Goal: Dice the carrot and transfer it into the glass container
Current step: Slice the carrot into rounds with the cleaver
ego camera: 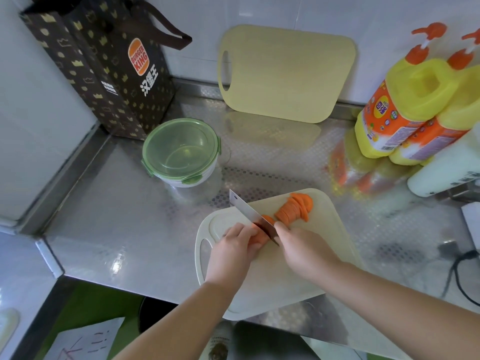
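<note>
On the white cutting board (pixel 324 237) my left hand (pixel 237 249) pins down the uncut end of the carrot (pixel 259 237). My right hand (pixel 304 250) grips the handle of a cleaver (pixel 249 214), whose blade stands in the carrot just right of my left fingers. A row of cut carrot slices (pixel 294 209) leans together on the board beyond the blade. The glass container (pixel 181 153) with its green-rimmed clip lid on stands on the steel counter to the upper left of the board.
A second pale yellow cutting board (pixel 285 74) leans against the back wall. A dark paper bag (pixel 109 66) stands at the back left. Yellow-and-orange pump bottles (pixel 405 105) and a white bottle (pixel 446 167) crowd the right. A black cable (pixel 459 266) lies at the right edge.
</note>
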A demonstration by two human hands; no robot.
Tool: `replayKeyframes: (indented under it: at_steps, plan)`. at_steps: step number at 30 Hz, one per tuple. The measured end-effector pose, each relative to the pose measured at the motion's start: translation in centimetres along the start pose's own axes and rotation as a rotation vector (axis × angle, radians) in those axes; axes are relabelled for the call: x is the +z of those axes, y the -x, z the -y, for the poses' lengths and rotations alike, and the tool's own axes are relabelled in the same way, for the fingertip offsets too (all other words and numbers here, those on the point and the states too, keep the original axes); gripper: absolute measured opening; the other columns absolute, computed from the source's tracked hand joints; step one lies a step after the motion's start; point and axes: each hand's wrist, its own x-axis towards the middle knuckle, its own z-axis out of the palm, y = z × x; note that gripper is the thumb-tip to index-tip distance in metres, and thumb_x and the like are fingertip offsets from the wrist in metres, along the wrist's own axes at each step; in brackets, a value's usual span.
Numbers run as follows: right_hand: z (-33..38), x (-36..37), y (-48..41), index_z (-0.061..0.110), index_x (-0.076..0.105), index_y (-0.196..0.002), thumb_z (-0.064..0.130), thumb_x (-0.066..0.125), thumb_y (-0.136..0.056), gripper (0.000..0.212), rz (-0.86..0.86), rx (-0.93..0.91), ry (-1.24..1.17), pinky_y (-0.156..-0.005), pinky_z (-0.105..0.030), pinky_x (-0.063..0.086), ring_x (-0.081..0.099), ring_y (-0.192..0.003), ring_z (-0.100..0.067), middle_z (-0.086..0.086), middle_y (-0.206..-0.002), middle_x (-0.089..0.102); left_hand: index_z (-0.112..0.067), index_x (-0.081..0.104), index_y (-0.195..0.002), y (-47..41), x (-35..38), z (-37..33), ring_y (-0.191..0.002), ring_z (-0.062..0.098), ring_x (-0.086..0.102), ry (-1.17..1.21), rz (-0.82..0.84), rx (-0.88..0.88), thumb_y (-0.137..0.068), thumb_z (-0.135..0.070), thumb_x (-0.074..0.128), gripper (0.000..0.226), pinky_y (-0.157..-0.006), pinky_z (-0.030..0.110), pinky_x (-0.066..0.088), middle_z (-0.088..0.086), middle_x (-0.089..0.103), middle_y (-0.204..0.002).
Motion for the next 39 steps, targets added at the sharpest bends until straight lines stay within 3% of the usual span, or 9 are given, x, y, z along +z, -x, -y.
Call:
replayKeyframes:
  at_steps: [4,10,12,14,17,21,26,32,39]
  plan:
    - [-0.3,-0.5,1.2,0.017,0.04,-0.108,0.03,0.03,-0.102,0.017,-0.127,-0.001,-0.091,-0.057,-0.037,0.037,0.059,-0.071,-0.032,-0.006,-0.074,0.056,-0.018,0.065,-0.108,0.0,0.0,0.0,-0.101,0.014,0.053,-0.027,0.011,0.006,-0.092,-0.037,0.056,0.027,-0.076,0.029,0.045,-0.004,0.059,-0.105]
    - [-0.9,-1.6,1.7,0.021,0.035,-0.093,0.028,0.033,-0.101,0.011,-0.15,-0.059,-0.144,-0.06,-0.039,0.04,0.055,-0.07,-0.029,0.004,-0.07,0.042,-0.018,0.065,-0.105,-0.1,0.0,0.1,-0.099,0.015,0.054,-0.027,0.007,0.013,-0.09,-0.039,0.058,0.027,-0.076,0.033,0.048,-0.005,0.059,-0.103]
    - [-0.9,-1.4,1.6,0.022,0.039,-0.102,0.026,0.034,-0.101,0.006,-0.109,-0.078,-0.153,-0.057,-0.037,0.037,0.05,-0.066,-0.023,0.007,-0.069,0.039,-0.018,0.064,-0.106,-0.1,-0.1,0.1,-0.101,0.015,0.053,-0.038,0.023,0.006,-0.091,-0.038,0.057,0.026,-0.077,0.033,0.047,-0.004,0.059,-0.104]
    - [-0.8,-1.2,1.2,0.019,0.042,-0.121,0.023,0.036,-0.101,0.021,-0.081,-0.075,-0.169,-0.05,-0.029,0.029,0.04,-0.058,-0.013,0.011,-0.065,0.036,-0.018,0.063,-0.108,-0.1,-0.2,0.0,-0.103,0.014,0.052,-0.041,0.035,0.005,-0.092,-0.038,0.056,0.026,-0.077,0.03,0.046,-0.005,0.058,-0.106]
    - [-0.8,-1.1,1.0,0.017,0.038,-0.131,0.023,0.036,-0.101,0.031,-0.066,-0.049,-0.192,-0.056,-0.033,0.031,0.045,-0.064,-0.018,0.01,-0.066,0.039,-0.018,0.063,-0.109,-0.1,-0.4,-0.1,-0.104,0.014,0.051,-0.041,0.043,-0.001,-0.093,-0.038,0.055,0.027,-0.077,0.03,0.046,-0.004,0.057,-0.107]
    - [-0.9,-1.8,1.3,0.016,0.037,-0.133,0.025,0.032,-0.102,0.033,-0.047,-0.017,-0.247,-0.068,-0.042,0.045,0.057,-0.073,-0.026,-0.006,-0.078,0.058,-0.017,0.064,-0.107,-0.1,-0.2,0.0,-0.103,0.015,0.052,-0.039,0.027,0.009,-0.092,-0.039,0.055,0.028,-0.075,0.031,0.047,-0.003,0.058,-0.106]
    - [-1.3,-2.4,1.6,0.019,0.038,-0.129,0.025,0.032,-0.102,0.028,-0.084,-0.012,-0.253,-0.049,-0.03,0.028,0.042,-0.05,-0.015,0.003,-0.056,0.041,-0.016,0.065,-0.105,-0.2,-0.1,0.2,-0.1,0.016,0.054,-0.043,0.005,0.031,-0.091,-0.038,0.057,0.027,-0.071,0.028,0.043,-0.004,0.059,-0.104]
    - [-1.2,-3.7,2.1,0.02,0.035,-0.136,0.024,0.033,-0.102,0.034,-0.151,-0.027,-0.23,-0.045,-0.025,0.024,0.038,-0.046,-0.008,0.008,-0.053,0.037,-0.016,0.065,-0.106,-0.2,0.1,0.3,-0.099,0.018,0.055,-0.052,-0.002,0.038,-0.09,-0.039,0.058,0.029,-0.07,0.034,0.048,-0.002,0.06,-0.104]
    - [-0.3,-2.5,2.7,0.022,0.036,-0.134,0.026,0.03,-0.102,0.033,-0.117,-0.052,-0.115,-0.057,-0.036,0.033,0.047,-0.061,-0.023,0.008,-0.06,0.039,-0.019,0.064,-0.106,-0.2,0.1,0.6,-0.099,0.014,0.053,-0.02,0.019,0.037,-0.09,-0.04,0.058,0.027,-0.075,0.032,0.048,-0.006,0.059,-0.103]
